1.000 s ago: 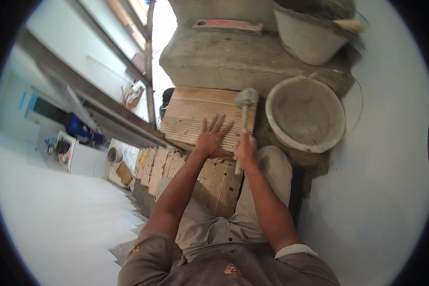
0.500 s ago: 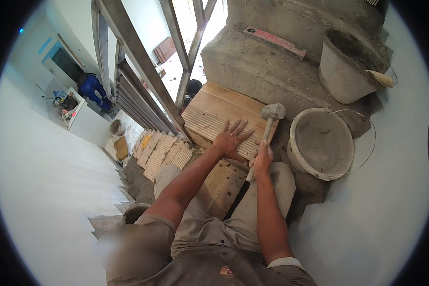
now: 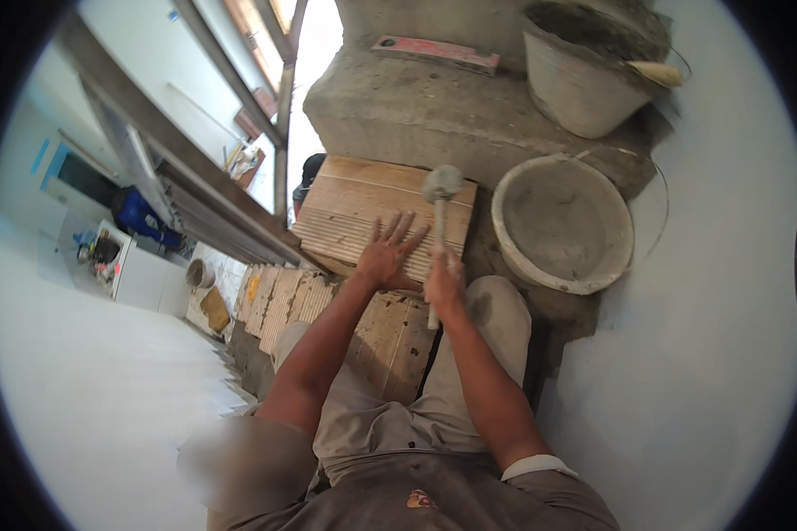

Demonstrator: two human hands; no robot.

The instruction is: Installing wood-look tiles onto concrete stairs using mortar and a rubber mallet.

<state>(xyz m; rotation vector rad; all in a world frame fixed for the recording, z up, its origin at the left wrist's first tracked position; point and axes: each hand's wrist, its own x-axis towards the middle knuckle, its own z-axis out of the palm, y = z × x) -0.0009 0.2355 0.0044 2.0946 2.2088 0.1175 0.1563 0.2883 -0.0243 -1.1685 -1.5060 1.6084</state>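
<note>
A metal rail [image 3: 181, 149] slants across the upper left of the frame. Right of it, a wood-look tile [image 3: 354, 190] lies mid-frame below a concrete step, its grooved band toward the person. The left hand [image 3: 387, 265] rests on that band, fingers spread wide, its grip holding nothing. A red level [image 3: 436, 51] lies upper centre. The right hand [image 3: 444, 283] grips a mallet [image 3: 440, 217], its head above the tile; contact cannot be told. A bucket [image 3: 498, 217] of grey mix stands right of centre.
</note>
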